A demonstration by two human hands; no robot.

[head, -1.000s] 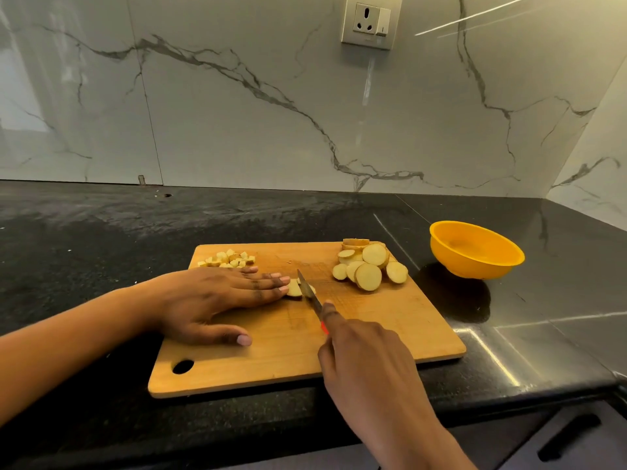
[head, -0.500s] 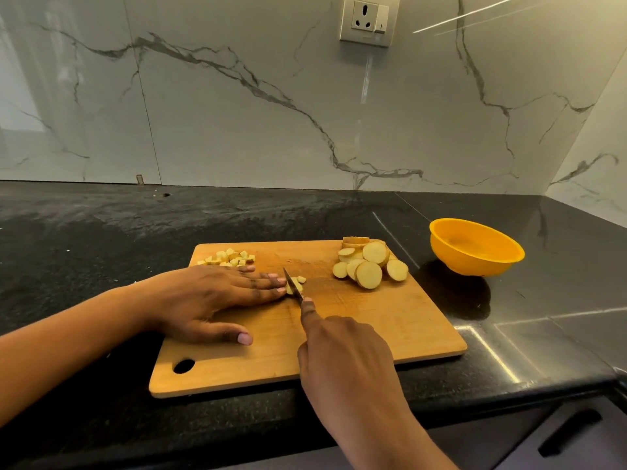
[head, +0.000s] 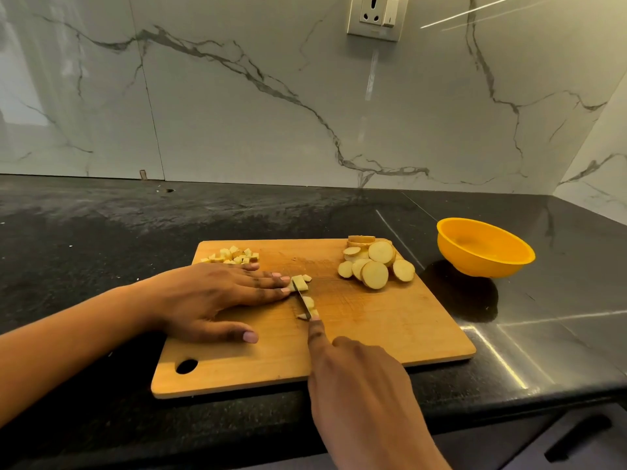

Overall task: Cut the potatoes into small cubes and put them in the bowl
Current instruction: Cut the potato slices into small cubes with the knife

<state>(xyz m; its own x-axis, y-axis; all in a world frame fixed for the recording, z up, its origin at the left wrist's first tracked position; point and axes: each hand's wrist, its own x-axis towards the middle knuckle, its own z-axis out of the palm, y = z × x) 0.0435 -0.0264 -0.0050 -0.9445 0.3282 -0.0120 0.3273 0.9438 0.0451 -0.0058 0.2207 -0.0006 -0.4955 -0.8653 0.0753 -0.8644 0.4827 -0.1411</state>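
Observation:
A wooden cutting board [head: 390,330] lies on the black counter. My right hand [head: 356,378] grips a knife [head: 303,300], index finger stretched along its spine, the blade down through a potato slice. Cut pieces [head: 302,283] lie on both sides of the blade. My left hand [head: 217,296] lies flat on the board, its fingertips touching the pieces left of the blade. A pile of round potato slices [head: 375,266] sits at the board's far right. Small cubes [head: 234,255] are heaped at the far left corner. The orange bowl [head: 485,247] stands empty to the right of the board.
The counter's front edge runs just below the board, with a drawer handle [head: 576,442] under it at the right. A marble wall with a socket [head: 376,16] rises behind. A wall corner closes the counter at the far right.
The knife has moved left and drawn back toward me through the slice, which now lies in several strips and pieces. My left hand has stayed in place.

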